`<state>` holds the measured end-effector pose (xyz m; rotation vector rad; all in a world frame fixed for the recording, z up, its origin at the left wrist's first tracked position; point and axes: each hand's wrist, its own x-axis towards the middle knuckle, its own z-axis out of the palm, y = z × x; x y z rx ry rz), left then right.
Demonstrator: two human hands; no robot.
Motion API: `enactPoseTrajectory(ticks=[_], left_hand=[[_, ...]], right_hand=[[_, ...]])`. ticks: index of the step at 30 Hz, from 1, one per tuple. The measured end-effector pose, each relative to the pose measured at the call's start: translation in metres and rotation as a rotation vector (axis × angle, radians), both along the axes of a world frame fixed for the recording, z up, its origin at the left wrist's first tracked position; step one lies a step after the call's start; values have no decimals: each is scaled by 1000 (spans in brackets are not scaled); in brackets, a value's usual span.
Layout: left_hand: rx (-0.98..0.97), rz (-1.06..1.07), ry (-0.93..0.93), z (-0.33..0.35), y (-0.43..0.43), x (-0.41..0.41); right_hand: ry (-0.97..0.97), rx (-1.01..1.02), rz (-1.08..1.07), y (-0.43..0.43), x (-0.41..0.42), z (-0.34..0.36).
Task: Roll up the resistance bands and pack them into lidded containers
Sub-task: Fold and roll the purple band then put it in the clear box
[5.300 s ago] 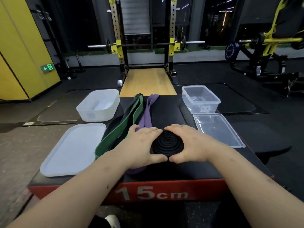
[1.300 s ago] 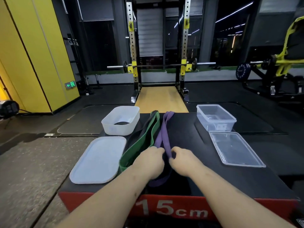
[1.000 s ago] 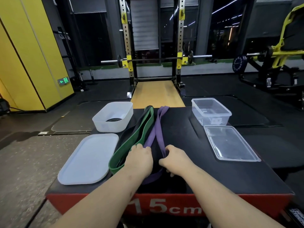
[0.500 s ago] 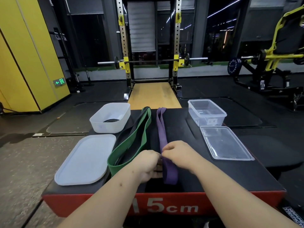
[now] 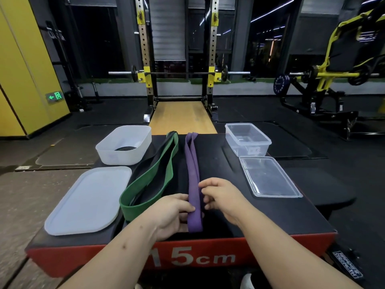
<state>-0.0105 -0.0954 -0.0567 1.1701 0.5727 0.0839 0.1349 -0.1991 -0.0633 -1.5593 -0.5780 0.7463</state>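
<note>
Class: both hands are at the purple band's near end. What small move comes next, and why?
Probably fold the near end of the purple band over to start a coil: it lies flat and unrolled, the left hand and right hand hold that end, and a black roll sits in the white tub.

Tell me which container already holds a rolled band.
The white tub, far left: a black coil lies inside. The clear tub holds none.
</note>
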Motion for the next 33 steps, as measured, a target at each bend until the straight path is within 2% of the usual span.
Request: enactPoseTrajectory(ticks=[2, 5, 7, 10, 15, 19, 22, 28, 31, 33], left_hand=[[2, -6, -50, -3, 1, -2], [-5, -30, -123, -5, 2, -2], [-5, -77, -161, -7, 4, -1], [22, -123, -131, -7, 7, 2], [79, -13, -8, 2, 12, 22], [113, 42, -67, 3, 14, 43], [101, 18, -79, 0, 17, 48], [107, -45, -51, -8, 33, 58], [119, -7, -57, -10, 41, 67], [134, 71, -92, -10, 46, 78]], right_hand=[[-6, -106, -92, 6, 5, -4], [71, -183, -53, 14, 9, -3], [174, -159, 2, 21, 11, 3], [231, -140, 2, 30, 14, 5], [320, 51, 19, 38, 18, 4], [337, -58, 63, 49, 27, 1], [404, -83, -2, 64, 51, 4], [439, -41, -44, 122, 108, 13], [414, -34, -46, 156, 126, 21], [362, 44, -12, 176, 136, 38]])
